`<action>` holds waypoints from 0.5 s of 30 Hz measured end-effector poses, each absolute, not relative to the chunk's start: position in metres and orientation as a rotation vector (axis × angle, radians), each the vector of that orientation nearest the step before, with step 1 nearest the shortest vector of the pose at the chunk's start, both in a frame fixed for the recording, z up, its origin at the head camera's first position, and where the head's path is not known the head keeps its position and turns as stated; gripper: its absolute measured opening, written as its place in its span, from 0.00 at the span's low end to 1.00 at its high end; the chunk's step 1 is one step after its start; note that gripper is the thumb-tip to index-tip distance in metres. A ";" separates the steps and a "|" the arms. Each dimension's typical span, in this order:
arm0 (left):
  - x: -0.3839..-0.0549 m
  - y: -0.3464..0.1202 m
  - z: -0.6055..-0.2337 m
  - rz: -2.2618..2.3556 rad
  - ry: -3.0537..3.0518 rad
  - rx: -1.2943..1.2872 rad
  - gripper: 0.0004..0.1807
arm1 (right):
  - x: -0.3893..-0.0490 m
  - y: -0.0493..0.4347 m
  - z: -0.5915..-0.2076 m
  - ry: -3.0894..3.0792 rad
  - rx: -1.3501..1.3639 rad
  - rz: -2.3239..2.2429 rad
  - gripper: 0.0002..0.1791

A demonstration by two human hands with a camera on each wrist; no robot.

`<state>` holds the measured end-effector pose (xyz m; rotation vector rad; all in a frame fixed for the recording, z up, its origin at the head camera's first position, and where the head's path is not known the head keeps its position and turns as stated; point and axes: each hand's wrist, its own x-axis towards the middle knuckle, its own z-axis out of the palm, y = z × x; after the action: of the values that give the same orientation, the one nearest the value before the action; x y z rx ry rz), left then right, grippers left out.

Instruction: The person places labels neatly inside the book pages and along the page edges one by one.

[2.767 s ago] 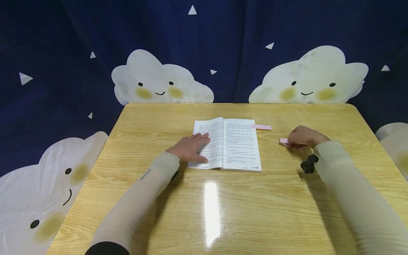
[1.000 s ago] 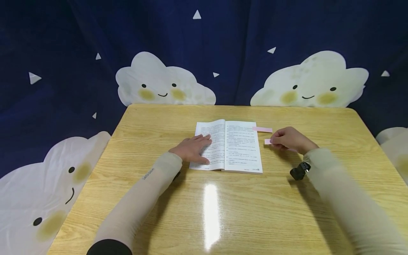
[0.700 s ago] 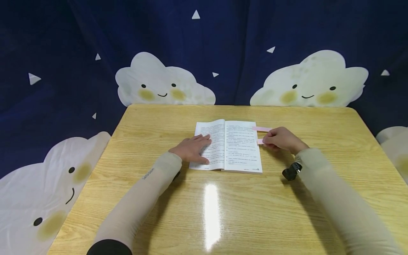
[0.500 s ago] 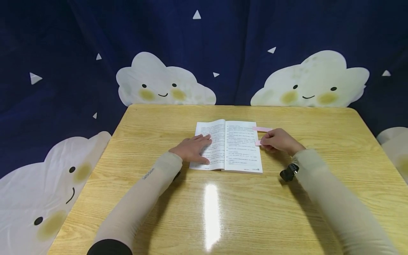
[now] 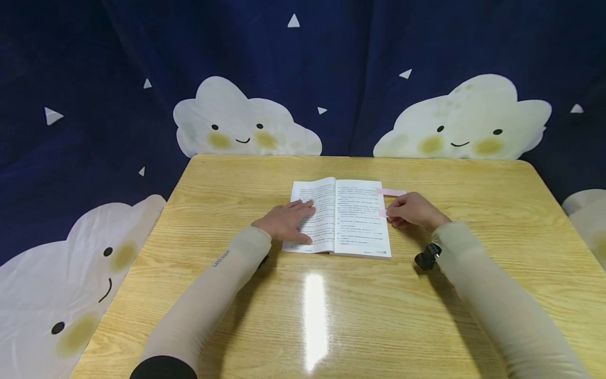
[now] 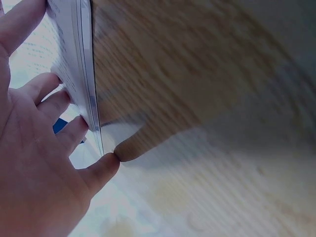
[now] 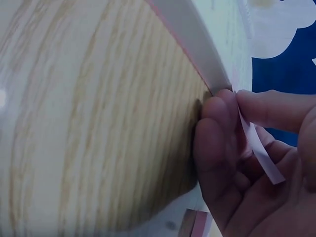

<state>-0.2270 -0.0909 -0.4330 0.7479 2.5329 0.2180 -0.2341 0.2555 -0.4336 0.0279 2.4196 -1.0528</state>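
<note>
Your right grip (image 5: 411, 209) pinches the pink strip (image 7: 262, 153). Press it straight while your spread left grip (image 5: 284, 221) steadies the book (image 5: 360, 231).

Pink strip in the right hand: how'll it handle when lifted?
The pink strip is probably floppy, since its free end curves. Likely light: it looks thin and narrow, and the right hand just pinches it.

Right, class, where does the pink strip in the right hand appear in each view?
Head: pink strip right of center, in the right hand, at the right edge of the open book.
Left wrist: not in it.
Right wrist: right of center.
Shared landmark: the open book.
</note>
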 end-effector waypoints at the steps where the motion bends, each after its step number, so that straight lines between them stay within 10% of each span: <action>1: -0.227 -0.091 -0.433 0.220 2.533 0.747 0.49 | -0.234 0.255 -0.434 2.421 0.026 -1.049 0.13; 15: -0.227 -0.091 -0.433 0.207 2.535 0.762 0.48 | -0.236 0.256 -0.437 2.426 0.037 -1.029 0.13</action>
<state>-0.2267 -0.0911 -0.4327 0.7615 2.5353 0.2071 -0.2357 0.2557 -0.4369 0.0367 2.4264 -1.0288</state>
